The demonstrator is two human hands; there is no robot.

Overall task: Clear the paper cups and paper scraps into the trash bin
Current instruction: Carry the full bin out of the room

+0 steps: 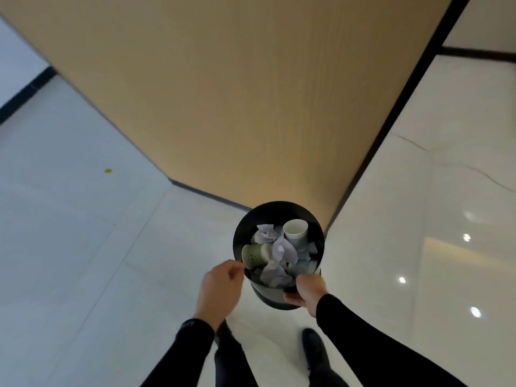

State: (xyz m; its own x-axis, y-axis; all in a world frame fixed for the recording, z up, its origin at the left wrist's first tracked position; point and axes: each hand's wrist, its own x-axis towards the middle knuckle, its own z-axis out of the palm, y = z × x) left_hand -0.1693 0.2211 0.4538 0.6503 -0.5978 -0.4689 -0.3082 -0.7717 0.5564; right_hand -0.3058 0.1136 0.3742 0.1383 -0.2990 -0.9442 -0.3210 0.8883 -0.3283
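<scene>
A black round trash bin (275,210) is in front of me, by the corner of a wood-panelled wall. Inside lie several paper cups, one white and upright (295,231), one greenish on its side (254,256), among crumpled pale paper scraps (280,254). My right hand (305,290) grips the bin's near rim, thumb inside and fingers under the outer wall. My left hand (219,286) is at the bin's left rim with curled fingers; whether it pinches the rim is unclear.
The tan wood wall (237,93) with a dark baseboard stands just behind the bin. Glossy white floor tiles (83,247) spread left and right. A small yellow-green speck (108,171) lies on the floor at left. My dark shoes (314,344) are below the bin.
</scene>
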